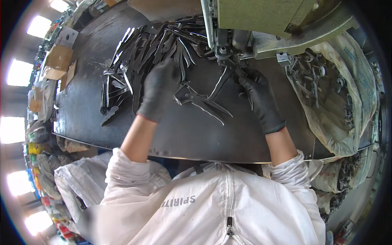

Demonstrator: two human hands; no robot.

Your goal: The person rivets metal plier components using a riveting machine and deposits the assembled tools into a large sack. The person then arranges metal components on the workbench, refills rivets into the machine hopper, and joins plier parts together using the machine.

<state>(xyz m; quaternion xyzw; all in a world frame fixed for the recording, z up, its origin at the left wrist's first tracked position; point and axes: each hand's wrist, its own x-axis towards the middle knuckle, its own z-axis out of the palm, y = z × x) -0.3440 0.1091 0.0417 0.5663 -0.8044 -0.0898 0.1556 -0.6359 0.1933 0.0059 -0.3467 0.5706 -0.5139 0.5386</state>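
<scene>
Gloved in dark grey, my left hand (158,90) reaches to the near edge of a pile of dark metal handle pieces (163,43); motion smears its fingers, so what they hold, if anything, does not show. My right hand (261,98), in a matching glove, is closed on a dark, plier-like hand tool (220,81) with curved handles, beneath the machine's press head (223,51). The fingers hide part of that tool. Between my hands, another plier-like tool (196,98) lies on the table with its handles spread.
The green machine body (253,18) overhangs the dark metal table (192,143) at the back right. To the right, an open sack (326,122) holds several small metal parts. Cardboard boxes (59,61) stand beyond the table's left edge.
</scene>
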